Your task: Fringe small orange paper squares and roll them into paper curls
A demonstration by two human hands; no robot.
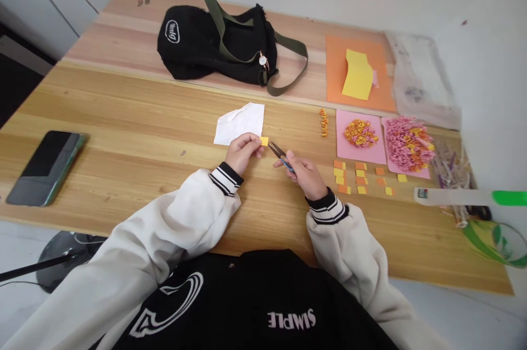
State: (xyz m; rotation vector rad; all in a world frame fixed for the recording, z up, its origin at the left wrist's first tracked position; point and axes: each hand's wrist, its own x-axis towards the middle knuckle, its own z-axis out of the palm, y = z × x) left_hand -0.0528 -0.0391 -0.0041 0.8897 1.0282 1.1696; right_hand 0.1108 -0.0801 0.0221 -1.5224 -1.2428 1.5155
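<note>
Between the thumb and fingers of my left hand (242,152) is pinched a small yellow paper piece (264,141). My right hand (305,174) is closed around the blue handles of a pair of scissors (281,153). The dark blades are parted a little, and their tips point at the yellow piece, just to its right. A creased white paper (239,124) lies on the table behind my left hand. To the right of my right hand, small orange and yellow paper pieces (360,174) are laid out in rows.
A black bag (214,43) lies at the back, a phone (45,168) at the left. On the right are orange coils (324,123), pink sheets (343,150) bearing piles of small curled pieces (407,144), an orange sheet (335,75) under yellow paper (357,75), and a green tape roll (477,243).
</note>
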